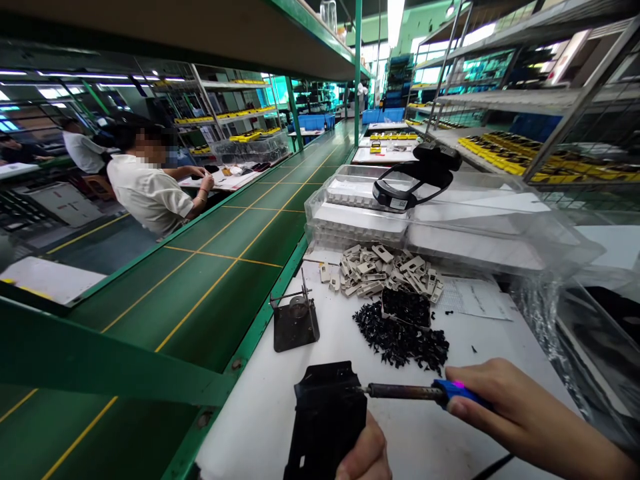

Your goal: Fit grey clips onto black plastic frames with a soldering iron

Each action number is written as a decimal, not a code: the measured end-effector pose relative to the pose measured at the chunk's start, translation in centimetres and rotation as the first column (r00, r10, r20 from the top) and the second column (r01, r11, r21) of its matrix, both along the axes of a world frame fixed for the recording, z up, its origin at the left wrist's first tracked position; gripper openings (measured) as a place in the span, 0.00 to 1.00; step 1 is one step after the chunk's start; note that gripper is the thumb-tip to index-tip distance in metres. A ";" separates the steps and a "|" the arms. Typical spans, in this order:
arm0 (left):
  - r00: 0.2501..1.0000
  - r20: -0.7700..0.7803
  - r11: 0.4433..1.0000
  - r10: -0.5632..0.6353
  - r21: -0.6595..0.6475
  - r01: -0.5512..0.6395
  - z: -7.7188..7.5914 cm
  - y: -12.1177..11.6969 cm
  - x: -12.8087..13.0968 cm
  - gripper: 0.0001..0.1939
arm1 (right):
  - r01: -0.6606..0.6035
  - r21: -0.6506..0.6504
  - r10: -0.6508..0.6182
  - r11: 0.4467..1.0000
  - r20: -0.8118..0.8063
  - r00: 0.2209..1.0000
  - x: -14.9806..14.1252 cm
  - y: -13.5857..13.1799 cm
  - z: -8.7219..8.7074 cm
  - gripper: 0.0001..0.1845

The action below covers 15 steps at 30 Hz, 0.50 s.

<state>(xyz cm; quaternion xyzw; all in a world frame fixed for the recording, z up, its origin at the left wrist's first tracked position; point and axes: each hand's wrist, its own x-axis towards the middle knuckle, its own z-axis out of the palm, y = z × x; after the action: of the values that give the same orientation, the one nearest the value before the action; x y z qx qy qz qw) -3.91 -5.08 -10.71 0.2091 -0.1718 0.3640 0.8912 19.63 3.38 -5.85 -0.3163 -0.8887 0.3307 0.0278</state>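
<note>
Green conveyor belt, metal shelves, green post, bright ceiling light

Panel matt plastic; soldering-iron barrel dull metal.

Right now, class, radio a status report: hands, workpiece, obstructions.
Left hand holding black part; right hand gripping soldering iron. Tip at part's right edge, contact unclear. Loose black pieces beyond iron, not blocking.

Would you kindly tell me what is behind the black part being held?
Around the black part show white tabletop and, at its lower right edge, some of the left hand. Anything directly behind it, including any fingers there, is covered.
</note>
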 end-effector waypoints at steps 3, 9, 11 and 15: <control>0.999 -0.042 0.999 0.007 0.036 -0.005 -0.7 -0.2 -0.2 0.21 | -0.007 0.004 0.006 1.000 0.011 1.000 0.0 0.0 0.0 0.23; 0.998 -0.005 0.997 0.065 0.040 -0.065 -1.2 -0.6 -0.2 0.22 | -0.003 -0.002 0.003 1.000 -0.006 1.000 0.2 -0.2 0.1 0.22; 0.999 -0.013 0.998 0.037 0.044 -0.037 -1.2 -0.7 -0.2 0.22 | -0.008 -0.001 0.008 1.000 -0.012 1.000 0.2 -0.2 0.2 0.22; 0.999 -0.031 0.999 0.009 0.045 -0.007 -1.1 -0.5 -0.4 0.21 | -0.008 -0.009 0.008 1.000 -0.006 1.000 0.1 -0.2 0.3 0.22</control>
<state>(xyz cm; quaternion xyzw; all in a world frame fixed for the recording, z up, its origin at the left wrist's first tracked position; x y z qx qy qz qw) -4.35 -5.55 -11.78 0.2352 -0.1652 0.3603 0.8874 19.70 3.18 -5.52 -0.3119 -0.8884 0.3358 0.0276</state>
